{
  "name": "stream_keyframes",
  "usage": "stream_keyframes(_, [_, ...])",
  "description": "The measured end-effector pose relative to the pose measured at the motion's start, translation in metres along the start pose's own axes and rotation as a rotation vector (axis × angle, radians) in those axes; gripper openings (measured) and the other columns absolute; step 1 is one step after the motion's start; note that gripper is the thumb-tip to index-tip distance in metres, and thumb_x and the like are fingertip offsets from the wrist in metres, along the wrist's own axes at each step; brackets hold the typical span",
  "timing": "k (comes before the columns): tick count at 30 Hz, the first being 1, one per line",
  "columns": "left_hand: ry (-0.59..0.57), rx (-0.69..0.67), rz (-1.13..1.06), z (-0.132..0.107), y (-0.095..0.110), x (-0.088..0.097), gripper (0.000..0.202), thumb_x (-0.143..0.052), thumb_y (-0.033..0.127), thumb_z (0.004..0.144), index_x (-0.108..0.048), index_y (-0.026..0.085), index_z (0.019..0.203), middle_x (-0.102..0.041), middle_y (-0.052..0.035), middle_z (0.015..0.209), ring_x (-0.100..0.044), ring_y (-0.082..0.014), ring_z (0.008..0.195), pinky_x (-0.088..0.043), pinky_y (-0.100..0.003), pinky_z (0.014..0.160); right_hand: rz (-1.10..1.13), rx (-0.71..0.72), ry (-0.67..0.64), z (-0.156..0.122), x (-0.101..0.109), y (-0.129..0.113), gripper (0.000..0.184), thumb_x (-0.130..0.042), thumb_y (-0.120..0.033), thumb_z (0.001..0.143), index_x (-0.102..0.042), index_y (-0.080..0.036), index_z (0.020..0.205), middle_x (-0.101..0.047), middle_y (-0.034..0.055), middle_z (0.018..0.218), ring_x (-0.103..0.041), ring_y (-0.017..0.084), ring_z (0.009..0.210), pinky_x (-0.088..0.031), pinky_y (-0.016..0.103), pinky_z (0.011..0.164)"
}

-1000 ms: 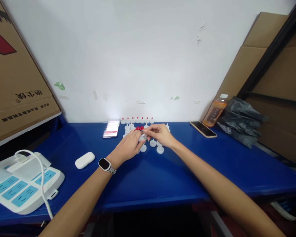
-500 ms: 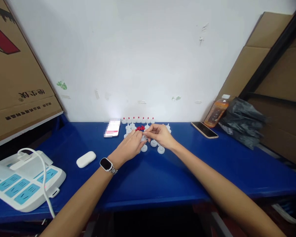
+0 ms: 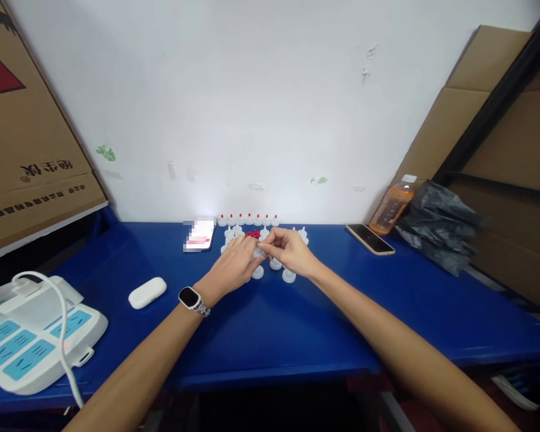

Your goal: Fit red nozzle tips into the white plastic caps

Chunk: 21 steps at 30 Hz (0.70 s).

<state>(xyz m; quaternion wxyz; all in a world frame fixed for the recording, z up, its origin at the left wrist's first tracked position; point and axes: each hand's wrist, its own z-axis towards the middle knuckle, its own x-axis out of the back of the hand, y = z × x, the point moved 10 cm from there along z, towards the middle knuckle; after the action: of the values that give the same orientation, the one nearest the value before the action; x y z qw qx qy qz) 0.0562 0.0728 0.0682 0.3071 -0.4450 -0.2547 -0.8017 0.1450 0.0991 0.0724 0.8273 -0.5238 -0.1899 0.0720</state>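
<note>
My left hand (image 3: 237, 264), with a watch at the wrist, is closed round a translucent white nozzle cap (image 3: 258, 252), mostly covered by the fingers. Pinched at the top of that cap, my right hand (image 3: 291, 251) has thumb and forefinger together; what lies between them is too small to make out. Just behind the hands is a pile of small red tips (image 3: 252, 234). Several white nozzle caps without red tips stand around, such as a cap (image 3: 288, 276) in front of my right hand. Along the wall runs a row of white caps with red tips (image 3: 249, 219).
On the blue table (image 3: 270, 336) lie a lit phone (image 3: 200, 234), a white earbud case (image 3: 147, 293) and a power strip (image 3: 40, 342) at left. To the right are another phone (image 3: 369, 239), a drink bottle (image 3: 392, 207) and a black plastic bag (image 3: 441, 225).
The view has shifted slightly, moving everything a little to the left. Both hands stay together at the cap, fingers pinched much as before.
</note>
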Motion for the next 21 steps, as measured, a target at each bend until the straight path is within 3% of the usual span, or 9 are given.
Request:
stream_keyframes(4, [0.152,0.125,-0.179,0.001,-0.016,0.014,0.036,-0.045,0.041,0.098,-0.043,0.020,0.127,-0.058,-0.0080,0.105,-0.055,-0.0232,0.096,-0.046,-0.040,0.085,-0.002,0.025,0.043,0.005,0.017,-0.005,0.030,-0.072,-0.045,0.080,-0.059,-0.017,0.080,-0.063,0.0008,0.068,-0.057,0.011,0.058,-0.045,0.023,0.054])
stream_keyframes(7, [0.117,0.162,-0.228,0.001,-0.022,0.004,0.050,-0.050,0.044,0.095,-0.036,0.021,0.138,-0.058,-0.0057,0.099,-0.056,-0.0223,0.090,-0.047,-0.039,0.082,-0.033,0.071,0.208,0.024,0.063,-0.005,0.032,-0.072,-0.046,0.079,-0.060,-0.017,0.080,-0.063,0.0009,0.066,-0.056,0.011,0.056,-0.046,0.024,0.054])
stream_keyframes(9, [0.075,0.173,-0.229,0.001,-0.024,-0.003,0.044,-0.049,0.045,0.096,-0.043,0.022,0.133,-0.058,-0.0054,0.099,-0.056,-0.0225,0.092,-0.047,-0.040,0.083,-0.132,0.066,0.286,0.043,0.095,0.001,0.026,-0.071,-0.040,0.080,-0.060,-0.016,0.080,-0.065,0.0021,0.069,-0.058,0.011,0.057,-0.048,0.024,0.057])
stream_keyframes(12, [0.026,0.170,-0.242,0.002,-0.023,-0.011,0.031,-0.047,0.044,0.097,-0.055,0.022,0.117,-0.058,-0.0050,0.098,-0.055,-0.0225,0.095,-0.046,-0.040,0.085,-0.425,-0.072,0.306,0.071,0.127,0.028,0.010,-0.062,-0.023,0.083,-0.060,-0.015,0.079,-0.067,0.0037,0.071,-0.060,0.011,0.059,-0.048,0.023,0.059])
stream_keyframes(16, [0.006,0.126,-0.222,0.001,-0.011,-0.017,0.024,-0.047,0.041,0.097,-0.058,0.022,0.107,-0.058,-0.0049,0.096,-0.054,-0.0220,0.093,-0.045,-0.040,0.085,-0.905,-0.238,0.198,0.095,0.134,0.068,0.009,-0.058,-0.014,0.082,-0.066,-0.014,0.083,-0.072,0.0075,0.083,-0.065,0.015,0.076,-0.047,0.023,0.070])
stream_keyframes(21, [-0.016,0.065,-0.162,0.000,-0.002,-0.025,0.020,-0.045,0.036,0.098,-0.059,0.021,0.102,-0.058,-0.0057,0.096,-0.052,-0.0221,0.090,-0.044,-0.040,0.085,-1.013,-0.307,0.153,0.108,0.128,0.097,0.012,-0.061,-0.011,0.076,-0.070,-0.014,0.083,-0.073,0.0113,0.091,-0.066,0.020,0.086,-0.046,0.027,0.077])
